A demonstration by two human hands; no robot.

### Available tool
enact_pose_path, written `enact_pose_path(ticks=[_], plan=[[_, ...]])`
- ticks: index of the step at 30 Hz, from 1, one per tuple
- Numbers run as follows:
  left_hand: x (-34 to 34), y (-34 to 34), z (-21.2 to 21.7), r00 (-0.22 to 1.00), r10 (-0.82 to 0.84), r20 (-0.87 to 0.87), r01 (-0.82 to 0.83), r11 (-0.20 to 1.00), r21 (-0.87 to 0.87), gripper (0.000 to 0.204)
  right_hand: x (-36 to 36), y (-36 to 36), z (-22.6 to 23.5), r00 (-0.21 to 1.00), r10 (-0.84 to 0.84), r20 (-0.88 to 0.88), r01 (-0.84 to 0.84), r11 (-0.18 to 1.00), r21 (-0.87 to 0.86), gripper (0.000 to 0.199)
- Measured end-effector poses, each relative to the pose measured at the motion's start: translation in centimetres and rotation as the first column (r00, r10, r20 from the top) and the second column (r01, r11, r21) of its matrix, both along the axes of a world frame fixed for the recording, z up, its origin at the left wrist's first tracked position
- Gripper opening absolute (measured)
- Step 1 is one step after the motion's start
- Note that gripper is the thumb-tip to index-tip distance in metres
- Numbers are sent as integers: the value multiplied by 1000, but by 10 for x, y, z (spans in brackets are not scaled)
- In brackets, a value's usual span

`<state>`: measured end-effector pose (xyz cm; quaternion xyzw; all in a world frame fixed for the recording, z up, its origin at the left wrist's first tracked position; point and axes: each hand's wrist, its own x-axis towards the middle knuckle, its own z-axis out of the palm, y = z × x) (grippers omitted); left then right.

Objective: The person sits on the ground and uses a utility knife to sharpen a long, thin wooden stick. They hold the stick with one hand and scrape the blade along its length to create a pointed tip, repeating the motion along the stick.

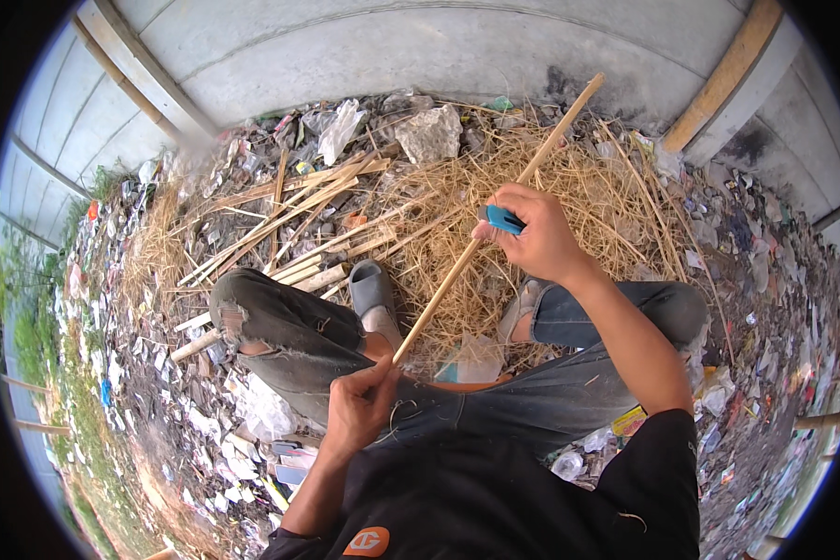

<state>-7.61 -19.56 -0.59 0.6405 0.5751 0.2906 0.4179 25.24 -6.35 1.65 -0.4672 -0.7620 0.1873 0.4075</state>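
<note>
A long, thin bamboo strip slants across my lap, from near my waist up toward the wall at the far right. My left hand is closed on its near end, fingers pinched around it. Farther along the strip, my right hand grips a blue-handled utility knife. The knife lies across the strip there, and the right thumb presses by it; the blade itself is mostly hidden. Below the strip, a pile of straw-like shavings spreads between and beyond my feet.
Several split bamboo strips lie beyond my left knee. A pale rock sits near the concrete wall. Bamboo posts lean at the wall. Scattered litter covers the ground on both sides, with a plastic bag by my left thigh.
</note>
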Motion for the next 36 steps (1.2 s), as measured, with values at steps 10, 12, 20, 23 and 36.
enact_pose_path(ticks=[10, 12, 20, 23, 36], plan=[[-4, 6, 6, 984, -110, 137, 122, 989, -82, 25, 24, 2, -1, 459, -62, -886, -380, 888, -259, 18], [-13, 6, -1, 979, -114, 168, 138, 981, -140, 25, 39, 4, 12, 357, 11, -934, -372, 919, -131, 16], [1, 24, 3, 887, -9, 461, 143, 956, -256, 29, 25, -6, 24, 830, -396, -392, 317, 914, -252, 37], [17, 36, 6, 860, -4, 510, 146, 960, -239, 30, -12, -10, 1, 875, -255, -412, 202, 965, -168, 41], [23, 28, 0, 947, -131, 294, 142, 990, -16, 35, -11, -8, 13, 832, -296, -470, 134, 928, -346, 35]])
